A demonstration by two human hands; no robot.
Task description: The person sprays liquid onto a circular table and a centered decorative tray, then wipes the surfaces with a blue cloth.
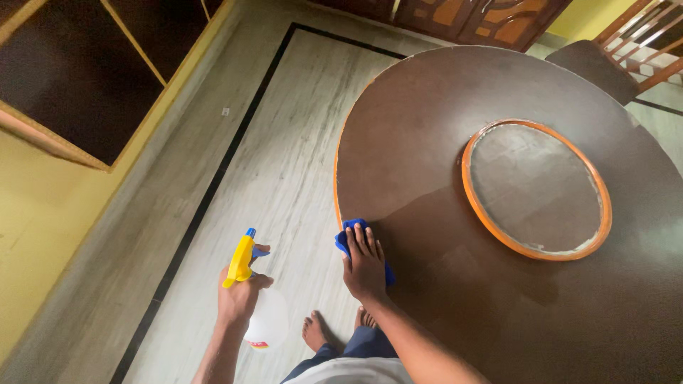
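Observation:
My left hand point(238, 295) grips a clear spray bottle point(267, 320) with a yellow and blue trigger head, held out over the floor to the left of the table. My right hand point(364, 264) lies flat, fingers spread, on a blue cloth point(346, 238) at the near left edge of a large round dark brown table point(427, 128). The cloth shows only around my fingers and palm. A round raised disc with an orange rim point(535, 188) sits in the middle of the table, well to the right of my right hand.
Grey marbled floor point(284, 163) with a black border line runs along the left. Yellow wall with dark open shelving point(78, 78) stands at far left. A wooden chair point(619, 50) is at the table's far right. My bare feet point(316, 331) stand by the table edge.

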